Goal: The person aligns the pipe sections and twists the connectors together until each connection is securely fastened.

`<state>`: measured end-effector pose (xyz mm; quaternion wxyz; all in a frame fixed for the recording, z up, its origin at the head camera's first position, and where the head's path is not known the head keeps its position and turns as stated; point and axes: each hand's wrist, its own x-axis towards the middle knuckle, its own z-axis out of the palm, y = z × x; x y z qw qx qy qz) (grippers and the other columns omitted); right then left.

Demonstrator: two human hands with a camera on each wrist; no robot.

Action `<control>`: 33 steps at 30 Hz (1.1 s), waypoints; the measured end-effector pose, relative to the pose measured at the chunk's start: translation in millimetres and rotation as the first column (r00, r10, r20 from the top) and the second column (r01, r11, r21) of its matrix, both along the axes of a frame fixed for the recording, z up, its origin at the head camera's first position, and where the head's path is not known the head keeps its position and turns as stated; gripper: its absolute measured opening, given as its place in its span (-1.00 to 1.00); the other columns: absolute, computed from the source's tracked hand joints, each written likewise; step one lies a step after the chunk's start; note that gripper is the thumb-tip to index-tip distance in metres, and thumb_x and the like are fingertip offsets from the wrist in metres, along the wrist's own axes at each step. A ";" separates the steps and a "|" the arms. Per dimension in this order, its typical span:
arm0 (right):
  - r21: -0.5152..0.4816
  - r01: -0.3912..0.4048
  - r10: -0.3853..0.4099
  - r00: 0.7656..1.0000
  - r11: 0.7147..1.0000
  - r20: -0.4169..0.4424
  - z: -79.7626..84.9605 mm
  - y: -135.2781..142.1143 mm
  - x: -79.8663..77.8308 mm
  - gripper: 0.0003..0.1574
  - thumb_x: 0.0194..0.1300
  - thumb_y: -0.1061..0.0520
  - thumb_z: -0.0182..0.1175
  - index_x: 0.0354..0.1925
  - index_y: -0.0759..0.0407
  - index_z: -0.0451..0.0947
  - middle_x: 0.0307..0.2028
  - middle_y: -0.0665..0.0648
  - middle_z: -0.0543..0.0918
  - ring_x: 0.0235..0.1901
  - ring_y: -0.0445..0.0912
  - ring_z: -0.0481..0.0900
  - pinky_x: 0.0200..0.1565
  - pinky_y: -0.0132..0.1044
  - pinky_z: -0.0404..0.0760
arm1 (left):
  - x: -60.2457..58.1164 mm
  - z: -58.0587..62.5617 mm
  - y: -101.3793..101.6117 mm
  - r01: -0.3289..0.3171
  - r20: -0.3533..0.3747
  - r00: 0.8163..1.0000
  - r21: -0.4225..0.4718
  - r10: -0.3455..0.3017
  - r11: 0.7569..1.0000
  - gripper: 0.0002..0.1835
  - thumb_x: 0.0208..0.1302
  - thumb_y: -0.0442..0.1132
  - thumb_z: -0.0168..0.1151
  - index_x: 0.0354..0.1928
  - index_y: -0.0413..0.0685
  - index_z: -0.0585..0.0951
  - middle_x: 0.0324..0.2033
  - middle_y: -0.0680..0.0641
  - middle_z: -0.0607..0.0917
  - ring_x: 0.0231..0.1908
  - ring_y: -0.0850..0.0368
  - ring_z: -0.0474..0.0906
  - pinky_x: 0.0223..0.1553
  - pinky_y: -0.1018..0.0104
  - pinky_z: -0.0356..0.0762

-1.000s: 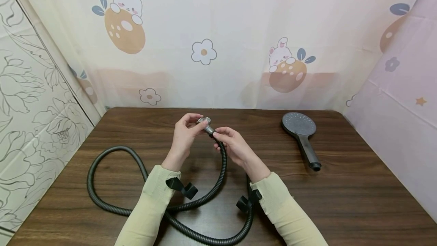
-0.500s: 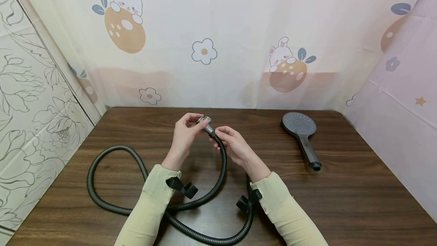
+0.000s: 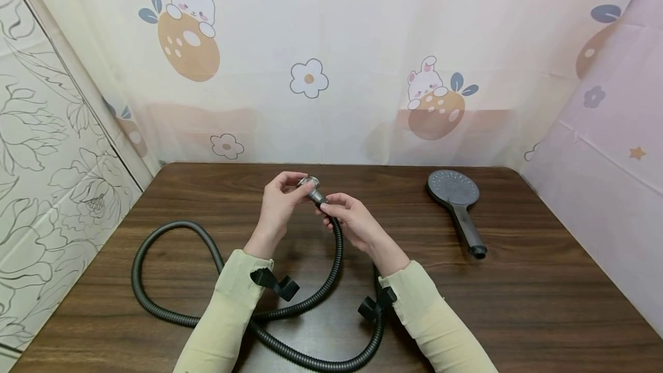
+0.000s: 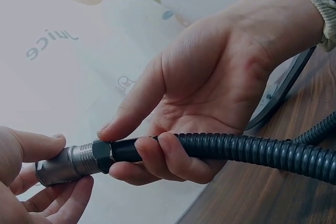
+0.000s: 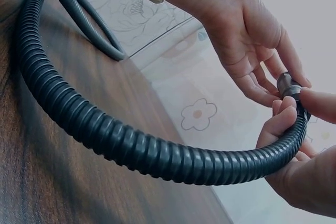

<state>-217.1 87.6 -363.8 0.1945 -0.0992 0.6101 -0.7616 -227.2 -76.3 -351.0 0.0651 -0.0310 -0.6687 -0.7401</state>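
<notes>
A ribbed black hose (image 3: 339, 249) rises from the table to a metal fitting (image 4: 65, 165) at its end. My left hand (image 3: 274, 206) pinches that fitting between thumb and fingers. Just below it, my right hand (image 3: 359, 224) grips the hose end. In the left wrist view, the right thumb presses at a black hex nut (image 4: 102, 157), with fingers curled round the smooth collar behind it. Silvery threads show between fitting and nut. A grey shower head (image 3: 453, 189) lies apart on the right of the table, spray face up.
The dark wooden table (image 3: 528, 281) carries the rest of the hose, looped to the left and crossing itself under the left forearm. Behind it hangs a printed curtain (image 3: 352, 27). A flower-patterned panel (image 3: 46, 160) borders the left side.
My right thumb and fingers lifted off and shifted up half a second ago, then came back down on the hose end. The left hand stays in place on the fitting.
</notes>
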 end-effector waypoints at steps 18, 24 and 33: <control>0.002 0.031 -0.031 0.999 1.000 0.043 1.0 -0.7 0.4 -0.81 0.34 0.16 0.01 -0.11 0.23 0.38 -0.37 0.03 0.51 -0.56 -0.23 0.47 -0.49 -0.46 0.45 | 1.2 -0.3 0.2 -0.005 0.008 1.000 -0.006 0.005 1.000 -0.70 0.10 -0.31 0.29 -0.11 -0.22 0.55 -0.29 -0.09 0.50 -0.38 0.19 0.52 -0.21 0.22 0.61; -0.003 0.032 -0.032 0.999 0.999 0.041 1.0 -0.8 0.1 -0.73 0.36 0.17 -0.03 -0.01 0.25 0.29 -0.32 0.05 0.51 -0.55 -0.23 0.47 -0.49 -0.46 0.45 | 1.9 -0.7 0.0 0.005 0.004 1.000 0.008 -0.005 1.000 -0.71 0.10 -0.32 0.28 -0.11 -0.23 0.55 -0.27 -0.11 0.49 -0.36 0.17 0.54 -0.17 0.18 0.61; -0.029 0.022 -0.021 0.999 0.999 0.026 0.6 -1.1 0.9 -0.82 0.39 0.16 -0.09 -0.08 0.21 0.30 -0.39 0.03 0.61 -0.57 -0.23 0.47 -0.49 -0.46 0.47 | 3.0 0.0 -0.5 0.007 0.007 1.000 -0.018 -0.007 1.000 -0.70 0.11 -0.29 0.28 -0.10 -0.21 0.54 -0.23 -0.10 0.47 -0.33 0.15 0.55 -0.16 0.15 0.60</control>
